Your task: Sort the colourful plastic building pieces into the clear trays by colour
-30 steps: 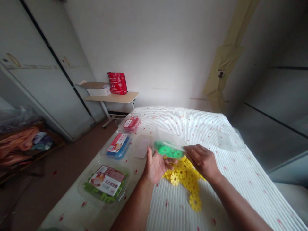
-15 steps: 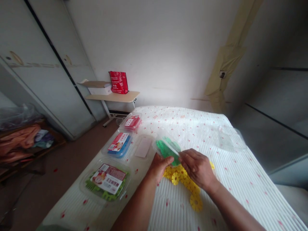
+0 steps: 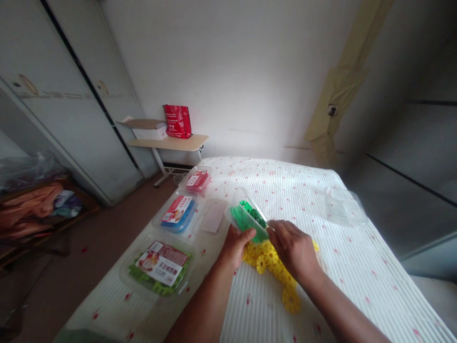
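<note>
Tub, mid-frame, I hold tilted, left hand clasping its side, right hand pinching its edge, likely for steadiness.

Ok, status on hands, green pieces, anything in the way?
Left hand grips tilted clear container; right hand at its edge. Green pieces inside. Yellow pieces heaped close below.

Most fingers of the left grip are hidden by the tub; the fingertips of the right grip are also hidden. Tub and right grip cover some yellow discs. The lower edge cuts both forearms. Left of the grips, small print on the labels is illegible.
</note>
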The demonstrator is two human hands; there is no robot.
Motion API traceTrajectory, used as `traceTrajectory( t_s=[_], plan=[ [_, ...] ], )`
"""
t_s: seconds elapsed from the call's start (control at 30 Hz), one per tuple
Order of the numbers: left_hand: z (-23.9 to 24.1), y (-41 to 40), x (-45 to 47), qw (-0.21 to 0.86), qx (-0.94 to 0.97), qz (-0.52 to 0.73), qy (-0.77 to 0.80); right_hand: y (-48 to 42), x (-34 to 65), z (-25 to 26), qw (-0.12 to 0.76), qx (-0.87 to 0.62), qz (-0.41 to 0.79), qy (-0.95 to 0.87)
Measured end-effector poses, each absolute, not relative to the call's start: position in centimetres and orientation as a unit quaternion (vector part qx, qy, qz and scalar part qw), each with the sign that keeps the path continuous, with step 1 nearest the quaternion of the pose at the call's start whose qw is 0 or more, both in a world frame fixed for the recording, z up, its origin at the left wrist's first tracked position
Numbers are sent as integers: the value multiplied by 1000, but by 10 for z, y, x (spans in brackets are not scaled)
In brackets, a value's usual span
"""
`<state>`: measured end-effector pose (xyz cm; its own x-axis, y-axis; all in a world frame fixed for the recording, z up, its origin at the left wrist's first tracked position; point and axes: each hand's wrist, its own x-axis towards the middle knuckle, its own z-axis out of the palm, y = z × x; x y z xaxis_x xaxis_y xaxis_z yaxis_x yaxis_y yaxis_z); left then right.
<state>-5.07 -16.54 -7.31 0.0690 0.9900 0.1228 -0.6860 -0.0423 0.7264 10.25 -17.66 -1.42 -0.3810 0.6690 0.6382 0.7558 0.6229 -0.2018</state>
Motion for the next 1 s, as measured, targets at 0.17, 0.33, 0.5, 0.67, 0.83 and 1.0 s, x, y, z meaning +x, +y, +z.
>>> traceTrajectory(
  t_s=[0.17,0.33,0.5,0.67,0.83,1.0],
  plan=[
    [-69,-167,-52,672,295,646,211,-172,111,-19,370,-347,37,-861],
    [-73,-166,-55,681,266,648,214,-168,119,-20,412,-287,59,-863],
    [-75,-166,-56,700,269,627,211,-170,120,-16,417,-242,50,-875],
    [-74,-166,-57,721,271,602,211,-173,120,-11,410,-235,78,-878],
    [-75,-165,-58,727,277,592,212,-174,120,-5,415,-245,137,-865],
    [-80,-164,-58,740,254,587,207,-177,121,1,442,-285,134,-840]
  ],
)
